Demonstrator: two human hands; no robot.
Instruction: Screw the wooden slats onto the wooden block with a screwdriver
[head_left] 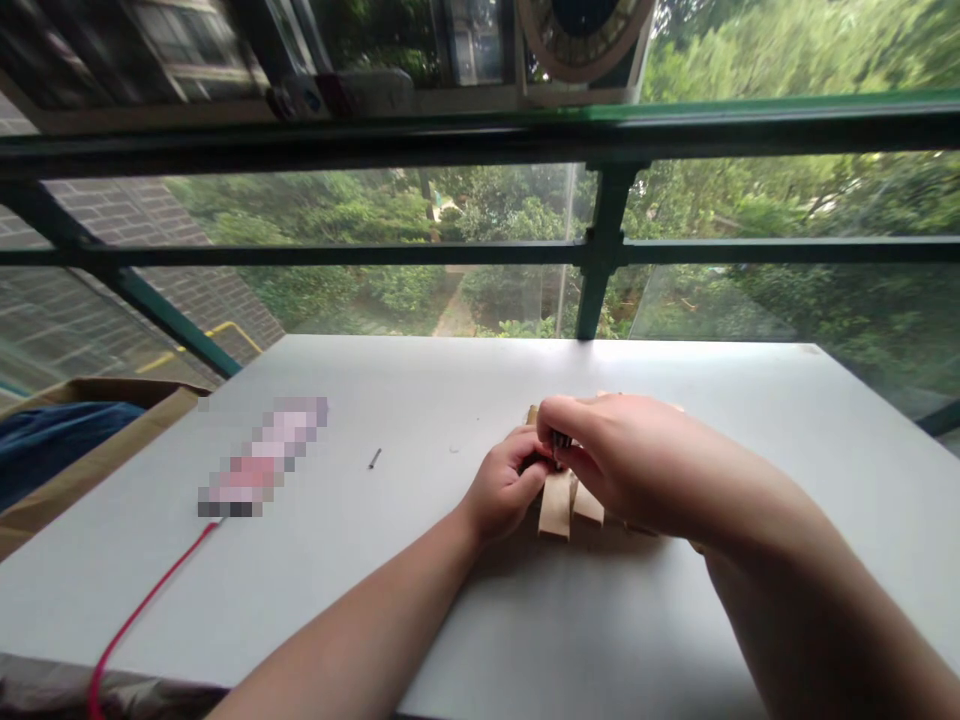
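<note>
On the white table lies a piece made of several pale wooden slats [555,508], partly covered by my hands. My left hand [508,482] is closed round its left side, fingers curled and thumb toward the front. Above the wood, my right hand [611,445] pinches a small dark ribbed object [561,440] between thumb and forefinger. The object's lower end meets the wood near my left fingertips; its kind cannot be made out. My right hand and forearm hide the right part of the slats.
A small dark metal pin or screw [375,458] lies left of my hands. Farther left is a blurred-out flat pinkish object [266,460] with a red cable [146,605]. Beside the table stands a cardboard box [161,410] holding blue cloth. A green railing [375,254] runs behind.
</note>
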